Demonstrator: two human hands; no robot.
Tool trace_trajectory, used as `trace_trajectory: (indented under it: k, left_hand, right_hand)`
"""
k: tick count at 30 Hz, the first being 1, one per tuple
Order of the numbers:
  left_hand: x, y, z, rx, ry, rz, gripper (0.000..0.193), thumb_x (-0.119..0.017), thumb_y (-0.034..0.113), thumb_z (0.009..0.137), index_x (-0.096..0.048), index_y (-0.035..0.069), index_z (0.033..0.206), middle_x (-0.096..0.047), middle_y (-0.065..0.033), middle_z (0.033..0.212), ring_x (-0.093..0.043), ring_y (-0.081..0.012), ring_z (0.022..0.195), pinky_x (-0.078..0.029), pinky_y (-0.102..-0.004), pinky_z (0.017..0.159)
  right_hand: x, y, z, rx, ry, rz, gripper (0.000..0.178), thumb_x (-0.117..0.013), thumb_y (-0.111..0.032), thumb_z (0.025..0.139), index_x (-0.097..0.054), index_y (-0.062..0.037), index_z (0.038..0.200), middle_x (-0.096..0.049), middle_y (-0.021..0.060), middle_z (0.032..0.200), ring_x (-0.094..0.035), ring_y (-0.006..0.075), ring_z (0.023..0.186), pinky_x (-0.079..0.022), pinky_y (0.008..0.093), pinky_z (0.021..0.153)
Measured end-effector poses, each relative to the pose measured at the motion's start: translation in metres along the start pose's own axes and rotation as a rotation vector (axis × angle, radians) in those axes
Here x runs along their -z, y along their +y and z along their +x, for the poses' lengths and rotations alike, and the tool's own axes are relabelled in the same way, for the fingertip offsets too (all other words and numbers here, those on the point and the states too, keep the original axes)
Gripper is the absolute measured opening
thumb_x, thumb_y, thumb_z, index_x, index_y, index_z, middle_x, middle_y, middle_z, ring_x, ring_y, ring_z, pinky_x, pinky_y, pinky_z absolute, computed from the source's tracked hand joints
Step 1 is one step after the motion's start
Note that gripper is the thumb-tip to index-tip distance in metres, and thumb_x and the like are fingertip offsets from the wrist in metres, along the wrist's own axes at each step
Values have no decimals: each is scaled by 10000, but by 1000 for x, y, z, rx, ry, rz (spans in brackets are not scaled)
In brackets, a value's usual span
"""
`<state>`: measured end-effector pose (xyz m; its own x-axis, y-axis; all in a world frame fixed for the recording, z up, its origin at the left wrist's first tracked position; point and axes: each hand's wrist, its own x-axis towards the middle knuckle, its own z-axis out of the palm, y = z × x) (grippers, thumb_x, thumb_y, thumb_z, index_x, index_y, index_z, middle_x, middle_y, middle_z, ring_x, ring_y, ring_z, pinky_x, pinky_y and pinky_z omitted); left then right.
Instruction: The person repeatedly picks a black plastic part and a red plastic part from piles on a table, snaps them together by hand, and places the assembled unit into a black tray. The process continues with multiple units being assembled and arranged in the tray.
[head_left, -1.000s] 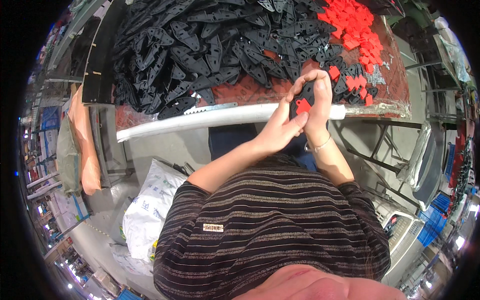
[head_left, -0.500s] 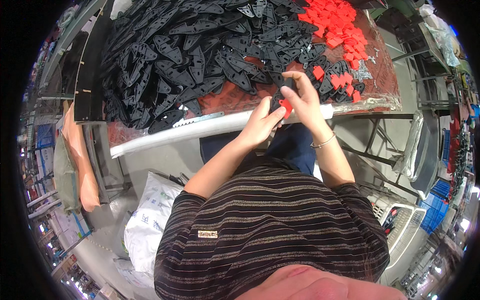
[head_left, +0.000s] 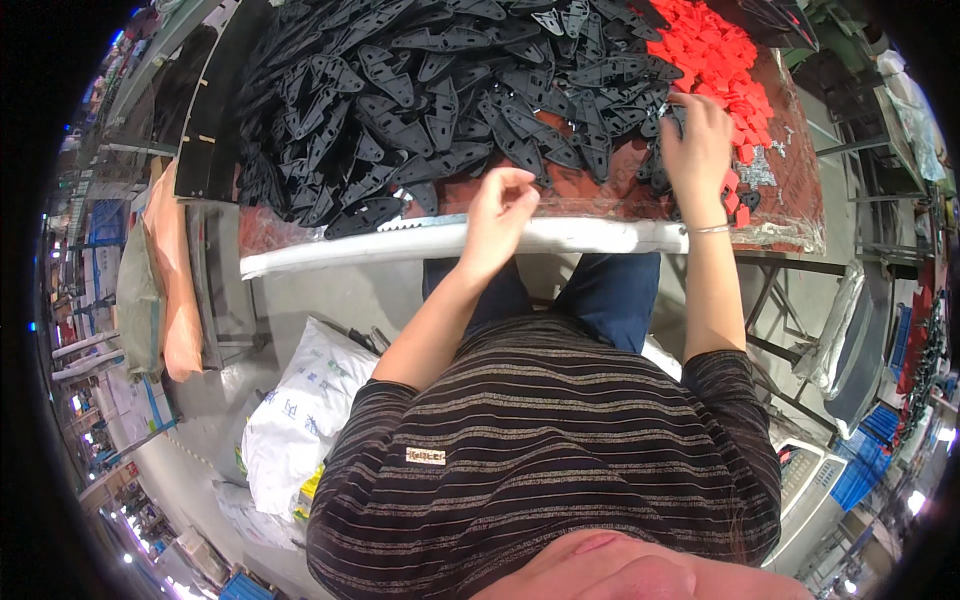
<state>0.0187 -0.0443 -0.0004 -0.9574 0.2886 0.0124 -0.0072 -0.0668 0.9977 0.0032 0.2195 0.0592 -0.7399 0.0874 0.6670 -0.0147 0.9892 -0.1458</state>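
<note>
A large heap of flat black plastic plates (head_left: pixel 385 110), pointed and pierced with slots, covers much of the red-brown tabletop (head_left: pixel 462 190). My left hand (head_left: pixel 495 222) is over the table's front edge, its thumb and forefinger apart with nothing visible between them. Farther right, my right hand (head_left: pixel 700 150) reaches over the heap's right end with its fingers curled down among black plates; whatever they grip is hidden. Just beyond that hand lies a pile of small red plastic pieces (head_left: pixel 708 50). A few red pieces (head_left: pixel 731 183) show beside its wrist.
A white padded roll (head_left: pixel 420 240) runs along the table's front edge. Small metal parts (head_left: pixel 760 168) lie right of the red pile. A black board (head_left: pixel 208 140) borders the table's left side. On the floor stands a white sack (head_left: pixel 310 400), with a pale crate (head_left: pixel 805 480) at the right.
My hands have parted: both held a black plate with a red piece before. The right has moved away and right to the heap; the left has drawn left and shows nothing in it.
</note>
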Motion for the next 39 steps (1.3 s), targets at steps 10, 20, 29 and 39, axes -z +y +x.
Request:
trace_trajectory:
  k: [10,20,29,39]
  left_hand:
    - [10,-7,6,71,43,-119,214,-582,38,862,-520,-2,1063,-544,-19,918,-504,-63,776,-433,-201,684]
    - [-13,21,12,78,4,-398,270,-531,114,927,-517,-4,1169,-578,-39,944,-511,-70,764,-419,-203,644]
    - [-3,49,13,595,-551,-600,303,-564,223,915,-510,-2,1110,-599,-68,884,-574,-112,715,-471,-222,571]
    - [-14,6,11,444,-274,-678,168,-479,156,934,-461,32,1046,-544,-80,843,-532,-171,740,-463,-317,673]
  right_hand:
    - [-35,-87,-16,156,-377,332,426,-670,-139,703,-580,-68,1113,-629,96,1006,-547,256,966,-397,363,806]
    - [-5,-102,-41,-649,-537,1613,222,-520,-55,899,-531,3,1113,-584,2,968,-515,46,838,-436,206,718]
    - [16,-72,-35,149,-308,965,270,-599,29,617,-649,-95,851,-614,56,995,-514,275,1003,-399,370,899]
    - [49,95,-43,-656,-50,306,224,-651,-177,780,-652,-96,989,-635,102,951,-622,267,842,-494,349,751]
